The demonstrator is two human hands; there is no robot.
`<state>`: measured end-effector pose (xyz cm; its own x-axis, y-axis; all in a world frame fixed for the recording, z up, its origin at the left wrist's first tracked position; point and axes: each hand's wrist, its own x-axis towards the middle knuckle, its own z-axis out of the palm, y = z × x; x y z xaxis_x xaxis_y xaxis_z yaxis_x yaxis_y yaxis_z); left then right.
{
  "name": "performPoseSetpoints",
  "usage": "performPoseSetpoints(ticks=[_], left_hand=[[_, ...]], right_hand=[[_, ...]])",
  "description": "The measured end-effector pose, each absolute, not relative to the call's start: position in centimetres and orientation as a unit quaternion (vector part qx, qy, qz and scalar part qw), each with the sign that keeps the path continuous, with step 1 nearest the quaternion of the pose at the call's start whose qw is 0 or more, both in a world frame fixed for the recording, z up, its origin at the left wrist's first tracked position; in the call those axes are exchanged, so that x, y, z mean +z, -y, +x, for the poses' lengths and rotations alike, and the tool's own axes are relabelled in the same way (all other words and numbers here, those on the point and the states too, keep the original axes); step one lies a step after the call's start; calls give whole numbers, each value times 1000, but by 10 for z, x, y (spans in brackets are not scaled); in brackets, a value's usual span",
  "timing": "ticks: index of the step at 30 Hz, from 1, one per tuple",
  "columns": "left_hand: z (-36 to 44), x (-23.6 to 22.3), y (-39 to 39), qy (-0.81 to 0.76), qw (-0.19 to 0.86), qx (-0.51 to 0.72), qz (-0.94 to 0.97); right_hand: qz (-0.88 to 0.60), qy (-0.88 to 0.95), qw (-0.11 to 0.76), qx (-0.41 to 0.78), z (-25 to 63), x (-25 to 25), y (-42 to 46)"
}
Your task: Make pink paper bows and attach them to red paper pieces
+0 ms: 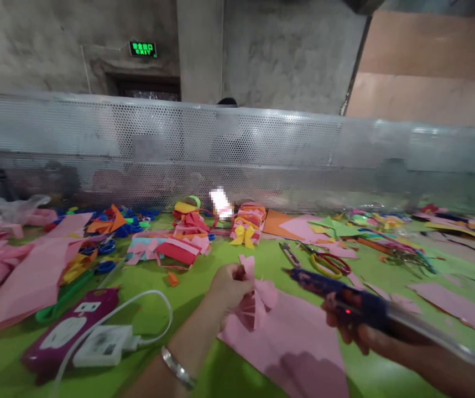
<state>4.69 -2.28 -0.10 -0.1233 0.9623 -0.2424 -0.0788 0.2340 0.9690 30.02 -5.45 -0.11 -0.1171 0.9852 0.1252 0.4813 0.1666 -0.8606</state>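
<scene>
My left hand point(229, 290) is closed in a pinch on a pink paper bow point(257, 301) with folded loops. The bow is over a larger sheet of pink paper point(303, 337) on the green table; whether it is joined to the sheet I cannot tell. In my right hand point(357, 331) is a dark blue glue gun point(340, 293), its fingers wrapped round the body and a small red light showing. The glue gun's nozzle points left toward the bow, apart from it. Part of the right hand is hidden by the glue gun.
Red-and-yellow-handled scissors point(328, 263) and a utility knife point(289, 254) lie beyond the glue gun. At left are a purple case point(71, 331), a white charger point(103, 345) with a cable, and pink paper scraps point(50, 265). A perforated metal screen point(171, 132) runs behind.
</scene>
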Motion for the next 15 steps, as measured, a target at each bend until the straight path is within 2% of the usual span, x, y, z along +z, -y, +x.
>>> performPoseSetpoints(ticks=[3, 7, 15], left_hand=[[49, 3, 25, -573, 551, 490, 358], [49, 3, 25, -562, 562, 494, 353], [50, 3, 24, -573, 558, 489, 348]], right_hand=[[-492, 682, 302, 449, 274, -4, 65], [-471, 732, 203, 449, 273, -4, 54], [-480, 737, 171, 444, 268, -12, 51]])
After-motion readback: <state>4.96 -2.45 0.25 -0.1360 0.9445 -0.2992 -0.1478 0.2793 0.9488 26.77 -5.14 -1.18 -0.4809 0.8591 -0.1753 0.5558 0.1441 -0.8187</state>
